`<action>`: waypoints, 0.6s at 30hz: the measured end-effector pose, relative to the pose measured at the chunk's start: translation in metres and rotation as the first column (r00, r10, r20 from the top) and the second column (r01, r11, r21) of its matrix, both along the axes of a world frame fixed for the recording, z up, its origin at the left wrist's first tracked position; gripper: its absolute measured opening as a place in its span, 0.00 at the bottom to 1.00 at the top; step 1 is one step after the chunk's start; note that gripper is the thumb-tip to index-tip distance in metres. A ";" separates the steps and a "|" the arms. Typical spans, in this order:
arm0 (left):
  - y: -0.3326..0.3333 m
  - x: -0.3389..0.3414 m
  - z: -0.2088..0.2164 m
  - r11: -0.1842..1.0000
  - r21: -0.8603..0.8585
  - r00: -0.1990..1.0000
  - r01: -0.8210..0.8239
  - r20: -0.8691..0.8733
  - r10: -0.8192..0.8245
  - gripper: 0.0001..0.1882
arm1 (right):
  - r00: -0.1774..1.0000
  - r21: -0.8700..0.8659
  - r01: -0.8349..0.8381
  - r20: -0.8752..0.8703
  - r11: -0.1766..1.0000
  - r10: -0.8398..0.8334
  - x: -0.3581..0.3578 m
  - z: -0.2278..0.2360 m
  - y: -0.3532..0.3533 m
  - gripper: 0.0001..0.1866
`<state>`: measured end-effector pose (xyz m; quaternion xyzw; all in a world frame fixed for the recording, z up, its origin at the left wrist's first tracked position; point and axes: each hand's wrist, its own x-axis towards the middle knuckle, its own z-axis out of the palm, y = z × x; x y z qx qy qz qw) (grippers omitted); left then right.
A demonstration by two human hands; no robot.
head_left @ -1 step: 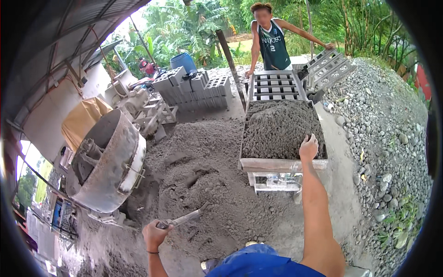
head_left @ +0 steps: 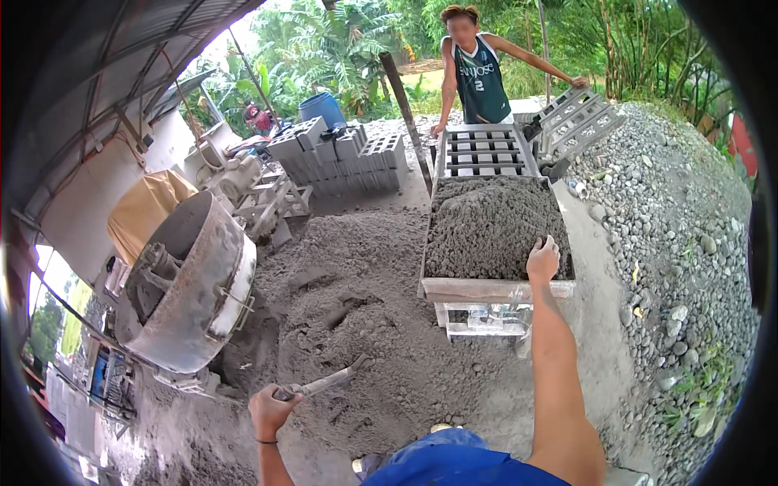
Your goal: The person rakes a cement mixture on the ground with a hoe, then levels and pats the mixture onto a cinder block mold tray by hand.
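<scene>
- Shovel-like tool [head_left: 327,381]: gripped by left hand [head_left: 270,411], fingers wrapped round near end; long axis slanted forward-right from them, over grey heap [head_left: 389,324].
- Left hand nearer; right hand [head_left: 544,259] placed at grey mix [head_left: 490,223] in tray [head_left: 486,288], fingers part-curled, contents not discernible.
- Tool greyish, dust-coated, far end bent.

We see a dirt-smeared, grayish shovel [head_left: 328,381] slanting over a loose gray ground heap [head_left: 397,316], and coarse, dark gray mix [head_left: 490,223] mounded in a rectangular tray [head_left: 486,288].
</scene>
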<state>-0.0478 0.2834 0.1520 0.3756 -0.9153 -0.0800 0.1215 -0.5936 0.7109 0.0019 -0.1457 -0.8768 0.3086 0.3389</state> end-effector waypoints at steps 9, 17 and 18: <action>-0.011 -0.003 0.000 1.000 -0.017 1.000 -0.010 0.019 0.011 0.25 | 0.997 0.042 -0.048 0.062 0.998 0.046 0.011 0.006 0.022 0.15; -0.008 -0.003 0.002 1.000 0.027 0.999 -0.001 0.033 0.000 0.24 | 0.995 0.066 -0.087 -0.046 0.994 0.090 0.022 0.017 0.019 0.21; -0.008 -0.003 0.003 1.000 0.030 1.000 -0.002 0.022 0.001 0.24 | 0.991 0.038 -0.135 0.029 0.990 0.134 0.023 0.020 0.019 0.20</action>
